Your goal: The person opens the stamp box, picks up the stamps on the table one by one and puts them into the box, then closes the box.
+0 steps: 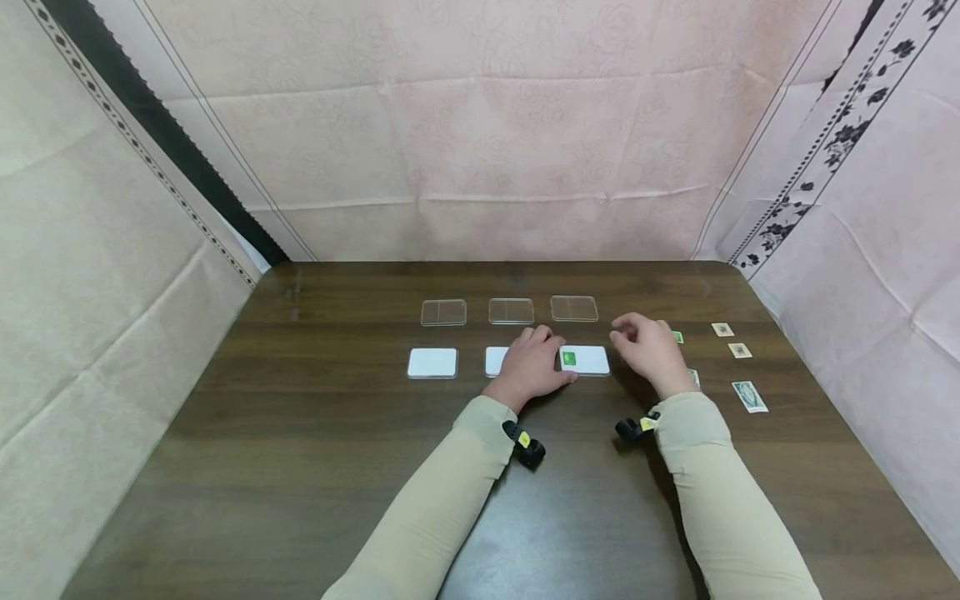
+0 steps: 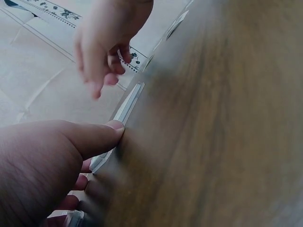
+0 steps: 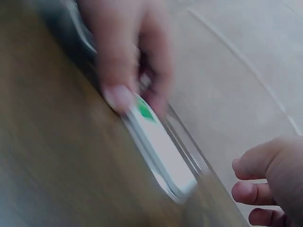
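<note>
My left hand steadies the rightmost white case on the table, thumb on its near edge and fingers beyond it. In the left wrist view that thumb lies against the case's side. A green stamp sits at the left end of this case's white face. To the right, my right hand hovers with loosely bent fingers and nothing visible between them. The right wrist view shows its thumb and fingers apart from the case. A second white case is partly hidden by my left hand.
Another white case lies at the left. Three clear lids, one being the right lid, form a row behind. Small stamps and a larger blue-green stamp lie at right; others are partly covered by my right hand. Cloth hangs behind the table.
</note>
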Demonstrator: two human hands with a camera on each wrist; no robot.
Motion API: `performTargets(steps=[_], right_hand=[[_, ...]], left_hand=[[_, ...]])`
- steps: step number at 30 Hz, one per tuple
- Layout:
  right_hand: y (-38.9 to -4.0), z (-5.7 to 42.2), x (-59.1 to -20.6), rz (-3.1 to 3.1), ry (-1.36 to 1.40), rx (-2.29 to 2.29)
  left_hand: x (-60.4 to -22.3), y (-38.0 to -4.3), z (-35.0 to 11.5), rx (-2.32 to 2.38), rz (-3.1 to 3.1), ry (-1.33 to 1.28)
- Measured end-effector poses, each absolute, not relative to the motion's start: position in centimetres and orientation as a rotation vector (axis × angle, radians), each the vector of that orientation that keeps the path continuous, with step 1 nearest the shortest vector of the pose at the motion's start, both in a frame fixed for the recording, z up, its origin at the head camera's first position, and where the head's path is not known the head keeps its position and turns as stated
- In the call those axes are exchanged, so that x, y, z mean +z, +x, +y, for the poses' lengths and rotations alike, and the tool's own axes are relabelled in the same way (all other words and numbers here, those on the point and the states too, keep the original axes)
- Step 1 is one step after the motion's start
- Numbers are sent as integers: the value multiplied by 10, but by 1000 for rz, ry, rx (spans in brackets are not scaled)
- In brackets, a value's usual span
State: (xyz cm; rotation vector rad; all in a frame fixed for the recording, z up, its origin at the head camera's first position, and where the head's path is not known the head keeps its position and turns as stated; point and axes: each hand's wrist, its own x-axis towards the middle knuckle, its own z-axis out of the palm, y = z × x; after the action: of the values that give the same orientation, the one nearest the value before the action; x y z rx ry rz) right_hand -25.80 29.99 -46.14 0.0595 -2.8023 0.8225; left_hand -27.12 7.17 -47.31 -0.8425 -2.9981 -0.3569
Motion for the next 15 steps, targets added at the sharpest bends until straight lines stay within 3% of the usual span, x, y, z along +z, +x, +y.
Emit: performTargets(steps=[15], right_hand=[[-249, 370, -468, -2745, -267, 664]], left_hand=[[-479, -274, 73, -360, -2989, -850]])
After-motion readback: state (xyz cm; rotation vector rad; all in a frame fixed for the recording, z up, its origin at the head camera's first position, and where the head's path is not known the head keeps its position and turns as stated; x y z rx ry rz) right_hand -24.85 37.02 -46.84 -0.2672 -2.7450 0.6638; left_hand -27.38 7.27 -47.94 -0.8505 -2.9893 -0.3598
